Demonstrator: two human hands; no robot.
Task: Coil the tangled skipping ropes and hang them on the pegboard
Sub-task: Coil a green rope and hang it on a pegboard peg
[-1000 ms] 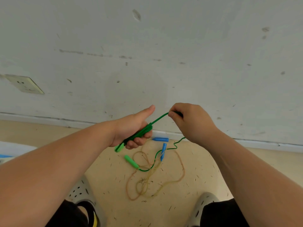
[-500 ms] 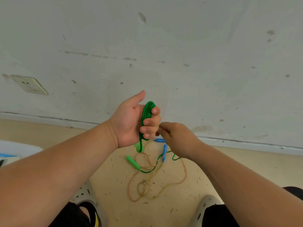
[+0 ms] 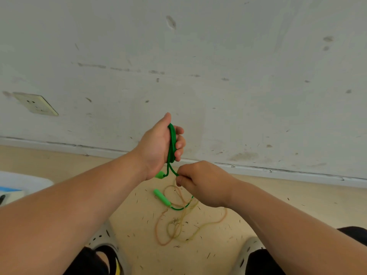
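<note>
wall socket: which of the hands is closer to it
Left. The left hand grips the coiled green rope to the right of the wall socket; the right hand is farther right and lower, pinching the rope's loose strand.

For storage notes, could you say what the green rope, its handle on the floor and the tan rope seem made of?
Green rope: probably smooth PVC or rubber cord, bending in soft loops. Green handle: matte moulded plastic or foam, unclear. Tan rope: perhaps translucent rubbery cord, lying limp.
</note>
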